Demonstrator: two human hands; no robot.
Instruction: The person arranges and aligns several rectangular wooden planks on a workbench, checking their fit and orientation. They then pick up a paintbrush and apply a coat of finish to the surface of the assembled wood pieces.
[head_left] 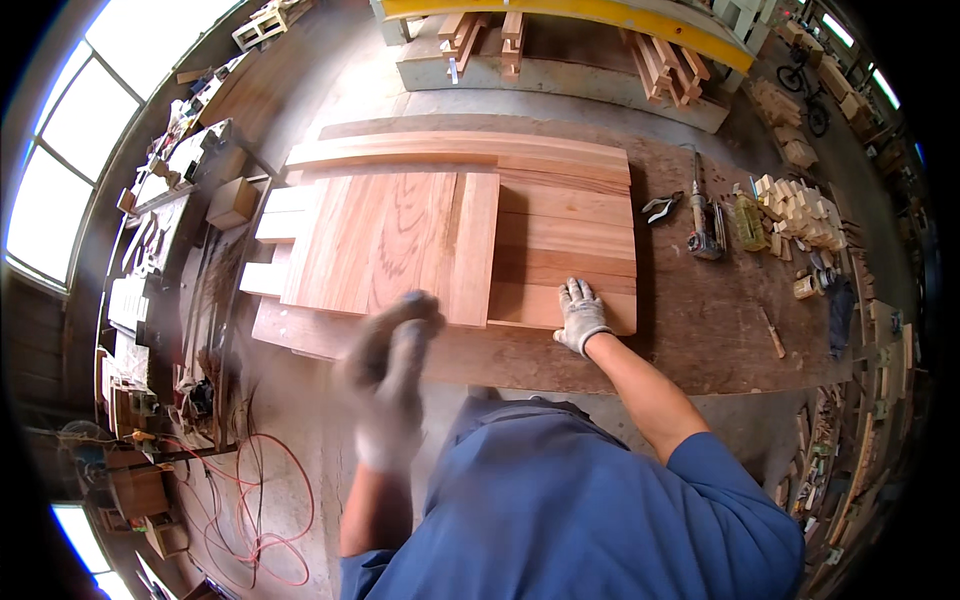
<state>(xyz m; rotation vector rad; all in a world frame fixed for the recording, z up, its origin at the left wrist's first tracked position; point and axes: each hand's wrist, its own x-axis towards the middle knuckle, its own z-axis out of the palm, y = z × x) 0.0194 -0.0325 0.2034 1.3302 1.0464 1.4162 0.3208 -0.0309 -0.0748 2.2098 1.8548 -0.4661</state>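
My right hand [580, 322], in a pale work glove, lies open with its fingers spread on the near right corner of a lower wooden panel [568, 240]. Across the left part of that panel rests a smaller glued-up wooden panel [400, 240], its grain running from near to far. My left hand [388, 375], also gloved, is raised in front of this upper panel's near edge. Motion blurs it, but fingers and thumb are bent together in a pinch; whatever may be between them is too smeared to make out.
On the brown worktable [720, 330], to the right, are pliers [662, 207], a power tool [706, 225], a yellowish bottle [748, 220], many small wood blocks [800, 215] and a slim tool [773, 332]. A red hose [300, 480] coils on the floor at left.
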